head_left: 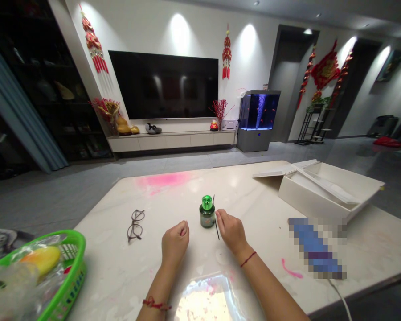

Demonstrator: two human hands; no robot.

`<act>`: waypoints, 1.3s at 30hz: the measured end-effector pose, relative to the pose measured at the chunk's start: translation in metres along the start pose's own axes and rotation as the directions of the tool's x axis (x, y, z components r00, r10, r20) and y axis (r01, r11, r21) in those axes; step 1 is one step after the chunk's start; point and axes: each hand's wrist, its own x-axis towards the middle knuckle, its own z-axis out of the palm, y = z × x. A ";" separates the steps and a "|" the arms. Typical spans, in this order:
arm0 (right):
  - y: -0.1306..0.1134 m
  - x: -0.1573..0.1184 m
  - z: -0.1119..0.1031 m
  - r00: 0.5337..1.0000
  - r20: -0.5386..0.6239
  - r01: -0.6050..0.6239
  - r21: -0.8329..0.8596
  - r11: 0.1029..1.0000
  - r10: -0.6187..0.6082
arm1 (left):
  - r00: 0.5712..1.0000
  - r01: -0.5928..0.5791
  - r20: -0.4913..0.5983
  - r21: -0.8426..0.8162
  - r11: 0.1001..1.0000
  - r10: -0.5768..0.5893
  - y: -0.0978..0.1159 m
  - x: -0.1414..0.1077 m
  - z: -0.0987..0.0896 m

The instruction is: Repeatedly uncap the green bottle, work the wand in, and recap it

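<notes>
A small dark green glass bottle (207, 218) with a shiny green cap (206, 203) stands upright on the pale marble-look table (110, 267). Just right of it, my right hand (232, 232) is closed, its thumb and fingertips pinching a thin black stick (217, 231). The stick is nearly upright and passes close by the bottle; whether they touch I cannot tell. To the left and nearer me, my left hand (175, 244) rests as a loose fist, with no object showing in it. It is apart from the bottle.
Folded eyeglasses (134, 225) lie at left. A green basket (78, 258) with plastic-wrapped items occupies the left corner. At right are an open white box (314, 198) and a blurred blue object (316, 247) with a cable (341, 298). Pink stains (163, 179) mark the table.
</notes>
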 end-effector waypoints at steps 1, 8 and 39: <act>-0.001 0.000 -0.001 1.000 -0.013 0.002 0.004 1.000 -0.002 | 1.000 -0.008 0.019 -0.012 1.000 0.009 0.000 0.000 0.000; -0.007 0.005 -0.003 0.967 0.068 -0.252 0.403 0.880 0.246 | 0.998 0.052 0.054 -0.227 0.972 -0.041 0.003 -0.001 0.003; 0.015 0.003 0.017 0.529 0.523 -0.735 0.677 0.052 0.668 | 0.536 0.679 0.754 -0.653 -0.336 -0.381 -0.024 0.012 0.007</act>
